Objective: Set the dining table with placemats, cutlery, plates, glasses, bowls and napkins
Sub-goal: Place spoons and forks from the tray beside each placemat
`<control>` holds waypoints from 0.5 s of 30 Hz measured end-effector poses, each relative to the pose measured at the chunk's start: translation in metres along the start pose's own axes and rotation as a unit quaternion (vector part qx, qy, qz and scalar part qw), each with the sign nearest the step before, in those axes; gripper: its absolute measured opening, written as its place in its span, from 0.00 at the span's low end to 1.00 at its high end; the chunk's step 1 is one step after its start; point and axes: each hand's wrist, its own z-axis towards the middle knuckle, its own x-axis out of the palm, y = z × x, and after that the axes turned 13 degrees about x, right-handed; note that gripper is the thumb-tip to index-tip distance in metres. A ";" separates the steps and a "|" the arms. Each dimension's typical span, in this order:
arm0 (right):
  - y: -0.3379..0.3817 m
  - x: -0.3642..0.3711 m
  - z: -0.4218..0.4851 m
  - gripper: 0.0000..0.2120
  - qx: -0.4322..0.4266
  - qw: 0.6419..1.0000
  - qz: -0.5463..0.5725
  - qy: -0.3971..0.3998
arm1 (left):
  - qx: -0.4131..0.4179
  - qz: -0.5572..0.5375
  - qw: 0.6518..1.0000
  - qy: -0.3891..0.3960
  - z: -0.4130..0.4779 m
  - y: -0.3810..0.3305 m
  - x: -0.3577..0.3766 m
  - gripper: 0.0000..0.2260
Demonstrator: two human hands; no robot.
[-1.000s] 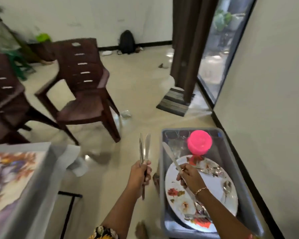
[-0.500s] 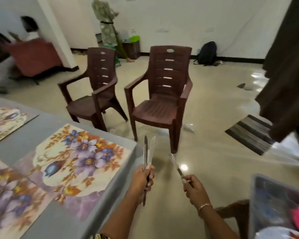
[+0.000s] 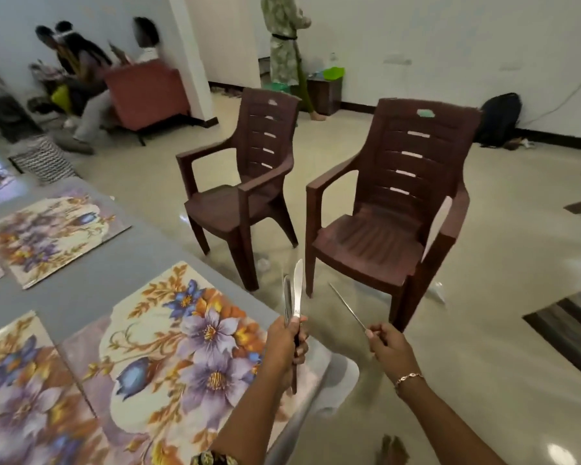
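Observation:
My left hand (image 3: pixel 287 347) grips a few table knives (image 3: pixel 295 293) upright by their handles, blades pointing up, over the near corner of the grey table (image 3: pixel 91 283). My right hand (image 3: pixel 388 347) holds a single knife (image 3: pixel 347 308) with its thin blade angled up and to the left, above the floor beside the table. Floral placemats lie on the table: one (image 3: pixel 168 357) right under my left arm, another (image 3: pixel 47 236) farther left, and one (image 3: pixel 24 397) at the lower left. No plates, glasses or bowls are in sight.
Two brown plastic armchairs (image 3: pixel 245 196) (image 3: pixel 393 216) stand just beyond the table's corner. A striped mat (image 3: pixel 571 327) lies on the floor at right. Several people sit and stand at the far wall, near a red chair (image 3: pixel 148 92) and a black backpack (image 3: pixel 498 119).
The view swung left from the grey tub of dishes to the table. Both hands carried their knives along; the right hand lifted one knife out of the tub.

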 end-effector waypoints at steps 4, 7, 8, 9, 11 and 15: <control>0.033 -0.003 0.070 0.04 -0.034 0.996 -0.047 0.063 | 0.008 -0.022 0.998 -0.056 0.065 -0.005 0.017 0.10; 0.058 -0.015 0.127 0.02 -0.061 0.986 -0.095 0.126 | 0.018 -0.060 0.992 -0.113 0.108 -0.013 0.040 0.10; 0.067 -0.020 0.145 0.03 -0.066 0.981 -0.110 0.147 | 0.018 -0.074 0.988 -0.136 0.121 -0.018 0.048 0.10; 0.077 -0.024 0.160 0.04 -0.068 0.976 -0.125 0.166 | 0.021 -0.087 0.983 -0.159 0.131 -0.023 0.055 0.10; 0.100 -0.026 0.188 0.07 -0.066 0.964 -0.149 0.210 | 0.034 -0.100 0.975 -0.197 0.151 -0.033 0.067 0.10; 0.144 -0.009 0.232 0.10 -0.069 0.939 -0.189 0.280 | 0.054 -0.115 0.956 -0.265 0.174 -0.047 0.070 0.10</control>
